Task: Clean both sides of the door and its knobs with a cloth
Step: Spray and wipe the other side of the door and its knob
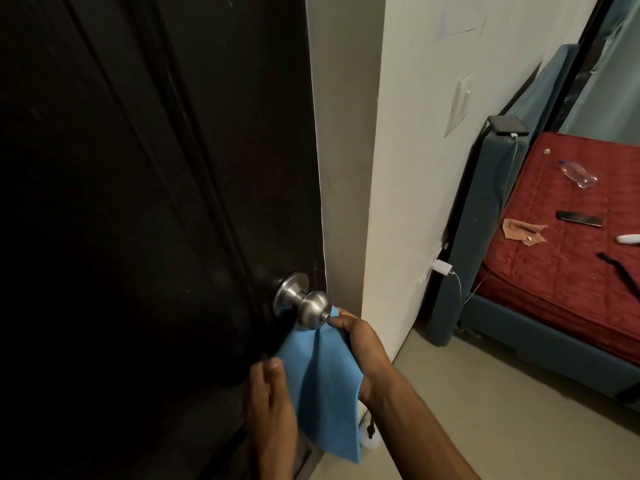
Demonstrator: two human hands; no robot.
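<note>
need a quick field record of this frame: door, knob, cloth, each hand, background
door: dark panelled wooden door, near the wall edge
knob: round brushed-metal door knob
cloth: blue cloth, draped below the knob, top edge behind it
right hand: fingers pinch the cloth's top by the knob
left hand: fingers straight, at the cloth's left edge
background: red quilted mattress with small items

— What can't you make out?

— The dark door (138, 202) runs off the top, left and bottom edges, and its lower left is lost in shadow. The blue cloth (322, 382) hides the underside of the knob (313, 308).

— The hands?

— The left hand (272, 407) is blurred; its grip is unclear. The right hand (360, 344) has its fingertips tucked into cloth.

— At the right edge?

— The bed (568, 258) is cut off, with a white object (628, 239) too.
</note>
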